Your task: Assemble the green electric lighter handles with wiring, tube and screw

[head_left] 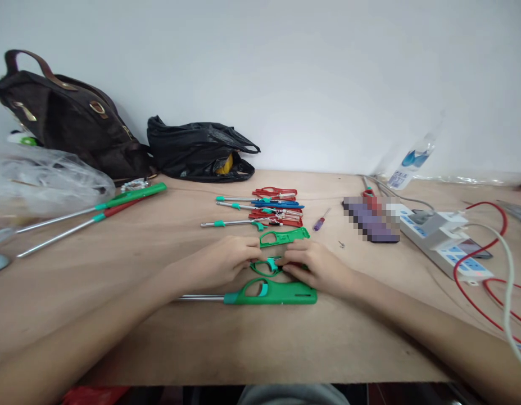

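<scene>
An opened green gas lighter (266, 272) with a teal trigger lies between my two hands. My left hand (226, 260) pinches it at its front end, fingers closed. From the other side, my right hand (318, 265) grips its handle end with bent fingers, which hide much of it. Just beyond is a loose green handle half (281, 238). Nearest me lies a whole green lighter (281, 292) with a metal tube. Farther back, opened red lighters (281, 216) and a blue one (277, 205) lie in a row, their tubes pointing left.
A small purple screwdriver (321, 220) and tiny screws (341, 244) lie to the right. Behind them are a blurred-out purple object (372, 222), a power strip (445, 244) with cables, and a bottle (412, 160). At left are bags (196, 149) and two long lighters (117, 202).
</scene>
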### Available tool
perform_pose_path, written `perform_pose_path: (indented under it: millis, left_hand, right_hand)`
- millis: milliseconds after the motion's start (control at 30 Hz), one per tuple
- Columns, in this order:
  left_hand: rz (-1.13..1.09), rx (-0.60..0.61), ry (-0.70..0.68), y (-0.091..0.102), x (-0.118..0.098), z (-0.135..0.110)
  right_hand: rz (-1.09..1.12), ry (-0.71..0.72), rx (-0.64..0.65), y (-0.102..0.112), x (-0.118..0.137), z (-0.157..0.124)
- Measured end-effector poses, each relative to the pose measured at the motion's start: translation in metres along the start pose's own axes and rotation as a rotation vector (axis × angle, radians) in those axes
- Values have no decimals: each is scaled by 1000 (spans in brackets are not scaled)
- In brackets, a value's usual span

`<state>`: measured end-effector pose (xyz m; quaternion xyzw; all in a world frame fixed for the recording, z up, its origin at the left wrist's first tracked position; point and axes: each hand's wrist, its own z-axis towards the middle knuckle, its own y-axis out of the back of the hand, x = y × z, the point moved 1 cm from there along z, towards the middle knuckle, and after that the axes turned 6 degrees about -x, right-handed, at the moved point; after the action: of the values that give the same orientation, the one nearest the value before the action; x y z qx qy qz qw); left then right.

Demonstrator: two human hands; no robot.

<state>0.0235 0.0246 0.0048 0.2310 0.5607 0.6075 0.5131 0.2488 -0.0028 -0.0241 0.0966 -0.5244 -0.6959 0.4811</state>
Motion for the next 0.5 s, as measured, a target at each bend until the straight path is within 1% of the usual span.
perform_pose_path:
  millis: [67,100,167,200,267,367,500]
  left_hand:
    - [25,1,2,0,0,-1]
    - [36,5,1,-1,-1,-1]
    - [46,8,-9,-1,-2,0]
    - [46,9,-10,-1,-3,0]
    - [40,7,-7,-1,-4,1]
    - [30,7,32,-2,-5,1]
    - [41,29,79,-1,-5,0]
  right_hand:
    - [122,-83,13,6,-7,3]
    - [132,-127,-13,9,-13,4]
    - [13,-177,-124,12,-26,4]
    - [-96,-158,-165,12,-33,4]
    - [-278,-118,-169,9,-45,3]
    - [-386,-84,-117,2,-54,2]
    - [-490,-49,-88,-1,-54,3]
